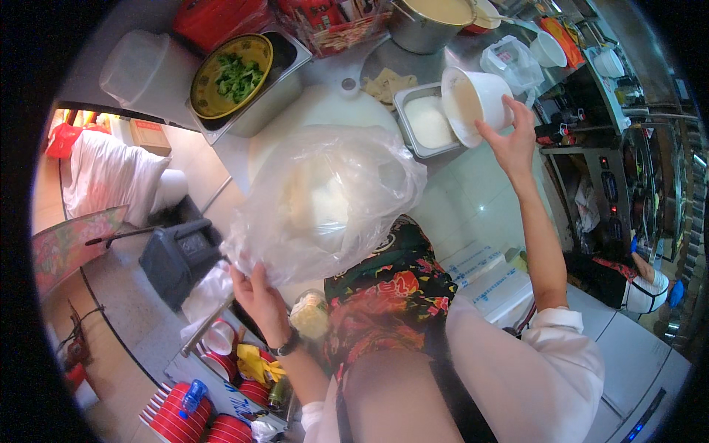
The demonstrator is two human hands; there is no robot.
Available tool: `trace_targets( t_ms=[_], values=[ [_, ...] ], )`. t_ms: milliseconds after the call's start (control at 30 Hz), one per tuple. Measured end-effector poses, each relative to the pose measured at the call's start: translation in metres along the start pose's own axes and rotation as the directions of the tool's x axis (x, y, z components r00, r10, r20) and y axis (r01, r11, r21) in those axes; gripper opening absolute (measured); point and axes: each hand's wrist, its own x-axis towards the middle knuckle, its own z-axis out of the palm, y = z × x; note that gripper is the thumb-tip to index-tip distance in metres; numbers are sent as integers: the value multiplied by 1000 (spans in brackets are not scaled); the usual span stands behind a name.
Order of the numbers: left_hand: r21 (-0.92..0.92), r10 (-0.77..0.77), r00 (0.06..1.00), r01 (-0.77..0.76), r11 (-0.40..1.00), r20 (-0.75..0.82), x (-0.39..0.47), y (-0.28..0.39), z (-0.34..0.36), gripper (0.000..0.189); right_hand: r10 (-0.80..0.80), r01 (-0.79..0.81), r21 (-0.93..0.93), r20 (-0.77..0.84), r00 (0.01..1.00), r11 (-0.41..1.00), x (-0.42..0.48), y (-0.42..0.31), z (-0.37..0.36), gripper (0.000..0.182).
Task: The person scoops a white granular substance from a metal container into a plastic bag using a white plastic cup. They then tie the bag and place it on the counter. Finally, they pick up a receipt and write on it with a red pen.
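Observation:
My right hand (512, 133) grips a white bowl (490, 99) by its base and side. The bowl is tipped, its mouth facing left, beside and partly above a steel pan of white powder or grains (429, 123). My left hand (256, 288) holds the gathered edge of a large clear plastic bag (354, 243). Through the film, something white and pale (324, 202) shows in the bag, but its kind cannot be told. The bag lies over the round board (360, 113) in front of me.
Back left, a yellow bowl of leafy greens (235, 77) rests on a steel container (266, 111). A beige cloth (388, 86) and a large steel pot (424, 27) stand behind the board. A dark bin (180, 260) is at left, red striped cups (183, 412) lower left. Far right is a co-worker (645, 288).

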Motion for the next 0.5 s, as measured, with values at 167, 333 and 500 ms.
trace_targets(
  t_ms=[167,333,500],
  values=[
    [-22,2,1000,-2,1000,-6,-1,2,6,37,-38,37,-98,-12,999,995,-6,-7,2,68],
    [-28,3,1000,-2,1000,26,2,-2,4,38,-94,90,-132,-18,995,987,-5,-11,2,67],
    [-23,-6,1000,6,1000,26,3,0,6,39,-104,103,-130,-5,995,986,-4,-16,0,67]
  ],
)
